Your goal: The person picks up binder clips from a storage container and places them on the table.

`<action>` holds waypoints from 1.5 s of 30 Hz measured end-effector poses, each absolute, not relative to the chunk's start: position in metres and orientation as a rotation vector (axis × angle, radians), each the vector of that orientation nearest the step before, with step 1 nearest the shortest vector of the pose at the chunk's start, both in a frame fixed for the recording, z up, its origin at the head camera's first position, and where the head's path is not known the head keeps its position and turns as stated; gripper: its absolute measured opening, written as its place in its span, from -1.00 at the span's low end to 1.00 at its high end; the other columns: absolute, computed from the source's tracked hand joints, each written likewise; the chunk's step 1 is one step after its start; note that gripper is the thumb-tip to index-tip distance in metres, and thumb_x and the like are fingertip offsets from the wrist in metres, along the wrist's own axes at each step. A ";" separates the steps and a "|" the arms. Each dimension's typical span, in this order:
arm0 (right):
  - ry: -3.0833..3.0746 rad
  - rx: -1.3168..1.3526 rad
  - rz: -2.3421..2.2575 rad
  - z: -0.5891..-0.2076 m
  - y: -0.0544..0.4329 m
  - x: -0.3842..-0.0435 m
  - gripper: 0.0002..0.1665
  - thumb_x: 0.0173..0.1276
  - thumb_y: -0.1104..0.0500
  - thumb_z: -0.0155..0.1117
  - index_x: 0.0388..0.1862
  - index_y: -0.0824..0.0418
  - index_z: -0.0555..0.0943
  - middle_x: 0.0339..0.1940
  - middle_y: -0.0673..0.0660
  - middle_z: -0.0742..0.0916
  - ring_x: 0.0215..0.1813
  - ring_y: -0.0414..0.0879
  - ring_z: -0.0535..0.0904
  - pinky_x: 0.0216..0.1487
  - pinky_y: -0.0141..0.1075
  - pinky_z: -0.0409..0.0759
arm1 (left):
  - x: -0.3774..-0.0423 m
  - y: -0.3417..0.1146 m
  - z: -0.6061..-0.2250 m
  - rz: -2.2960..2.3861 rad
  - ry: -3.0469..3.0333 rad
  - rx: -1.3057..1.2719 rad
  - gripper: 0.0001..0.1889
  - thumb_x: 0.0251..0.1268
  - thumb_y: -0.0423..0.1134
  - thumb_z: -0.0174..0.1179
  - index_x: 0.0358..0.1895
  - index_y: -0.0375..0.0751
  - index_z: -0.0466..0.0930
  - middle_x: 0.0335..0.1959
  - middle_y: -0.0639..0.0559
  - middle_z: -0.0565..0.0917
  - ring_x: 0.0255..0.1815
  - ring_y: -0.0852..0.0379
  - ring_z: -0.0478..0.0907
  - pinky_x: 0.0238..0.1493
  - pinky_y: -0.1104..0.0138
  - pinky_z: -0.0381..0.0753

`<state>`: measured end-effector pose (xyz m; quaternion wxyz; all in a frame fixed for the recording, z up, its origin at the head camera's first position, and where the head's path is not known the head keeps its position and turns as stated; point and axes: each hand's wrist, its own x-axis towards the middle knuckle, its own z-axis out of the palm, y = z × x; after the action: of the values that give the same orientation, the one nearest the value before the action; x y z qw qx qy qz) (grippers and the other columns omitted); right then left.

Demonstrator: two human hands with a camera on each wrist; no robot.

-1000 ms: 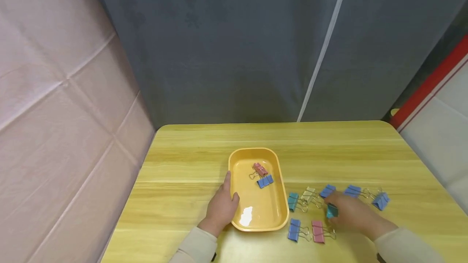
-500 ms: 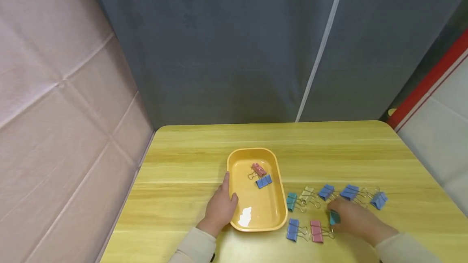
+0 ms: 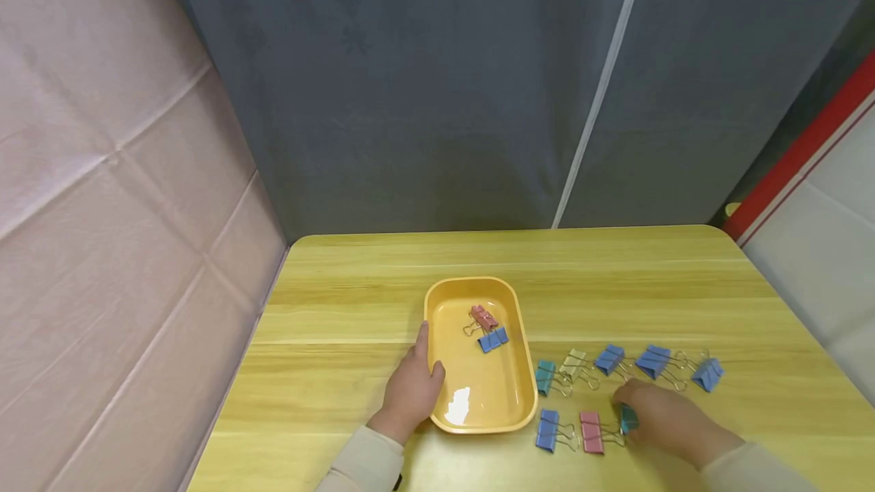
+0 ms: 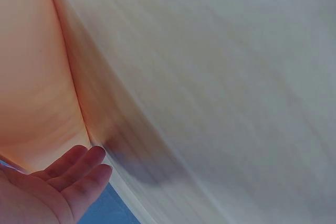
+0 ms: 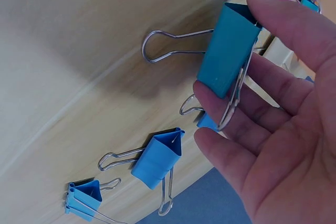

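At the left side of the yellow tray [image 3: 472,393], my left hand [image 3: 412,386] holds the rim, thumb over the edge and index finger along the outside. The left wrist view has its other fingers [image 4: 79,177] loosely extended beside the tray's outer wall. My right hand [image 3: 666,412] pinches a teal binder clip [image 5: 228,51] between thumb and fingers, close over the table; one wire handle points away from the palm. Inside the tray lie a pink binder clip [image 3: 484,316] and a blue binder clip [image 3: 493,339]. A pink clip [image 3: 592,432] lies just left of my right hand.
Right of the tray, more binder clips lie on the wooden table [image 3: 355,287]: a teal one [image 3: 545,376], a pale yellow one [image 3: 573,365] and several blue ones [image 3: 653,361]. A dark grey curtain [image 3: 410,97] hangs behind the table; a pale quilted surface [image 3: 137,249] rises at left.
My right hand has drawn slightly toward me and to the right with the teal binder clip, uncovering more of the blue clips behind it. The left hand keeps its place on the tray.
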<state>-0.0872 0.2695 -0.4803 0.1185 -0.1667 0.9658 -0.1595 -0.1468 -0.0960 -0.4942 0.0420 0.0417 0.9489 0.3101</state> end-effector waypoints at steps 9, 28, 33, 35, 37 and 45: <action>2.847 -0.545 -0.428 -0.488 0.270 -0.081 -0.51 -0.27 0.28 0.57 -0.25 0.22 0.63 -0.24 0.07 0.66 -0.25 0.08 0.63 -0.20 -0.03 0.65 | -0.147 -0.096 -0.494 0.965 2.899 0.119 -0.28 0.39 -0.17 0.03 0.54 -0.19 -0.06 0.22 -0.40 0.47 -0.23 -0.13 0.60 -0.35 0.07 0.57; 2.938 -0.613 -0.271 -0.495 0.265 -0.066 -0.53 -0.29 0.43 0.47 -0.28 0.20 0.62 -0.29 -0.02 0.61 -0.30 0.01 0.61 -0.33 -0.21 0.66 | -0.148 -0.097 -0.495 0.950 2.912 0.133 -0.27 0.38 -0.17 0.03 0.53 -0.21 -0.05 0.15 -0.41 0.51 -0.26 -0.15 0.60 -0.38 0.06 0.57; 2.955 -0.638 -0.225 -0.495 0.264 -0.064 -0.53 -0.30 0.43 0.49 -0.30 0.21 0.61 -0.30 -0.01 0.59 -0.28 0.02 0.60 -0.30 -0.20 0.66 | -0.147 -0.097 -0.495 0.949 2.914 0.135 -0.27 0.38 -0.17 0.03 0.53 -0.22 -0.05 0.15 -0.41 0.52 -0.26 -0.14 0.60 -0.38 0.06 0.57; 2.963 -0.646 -0.210 -0.495 0.264 -0.063 -0.53 -0.31 0.43 0.49 -0.30 0.21 0.61 -0.29 -0.01 0.59 -0.28 0.02 0.60 -0.28 -0.19 0.66 | -0.148 -0.097 -0.495 0.944 2.912 0.129 -0.28 0.39 -0.16 0.03 0.53 -0.21 -0.05 0.15 -0.41 0.52 -0.27 -0.13 0.60 -0.38 0.08 0.57; 2.969 -0.651 -0.198 -0.496 0.263 -0.063 -0.53 -0.31 0.43 0.48 -0.30 0.22 0.61 -0.28 0.01 0.60 -0.26 0.04 0.61 -0.27 -0.18 0.66 | -0.148 -0.097 -0.495 0.944 2.909 0.129 -0.28 0.39 -0.16 0.03 0.54 -0.20 -0.05 0.16 -0.41 0.51 -0.27 -0.12 0.60 -0.39 0.09 0.56; 2.987 -0.682 -0.168 -0.497 0.262 -0.061 -0.56 -0.27 0.43 0.49 -0.30 0.23 0.62 -0.27 0.04 0.61 -0.24 0.06 0.61 -0.22 -0.15 0.66 | -0.148 -0.097 -0.494 0.955 2.910 0.143 -0.27 0.38 -0.18 0.04 0.53 -0.24 -0.05 0.13 -0.43 0.52 -0.27 -0.15 0.60 -0.38 0.05 0.57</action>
<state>-0.0613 0.2619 -0.4970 0.0364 -0.2222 0.9728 -0.0548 -0.1481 -0.0972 -0.4942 0.0379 0.0466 0.9484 0.3114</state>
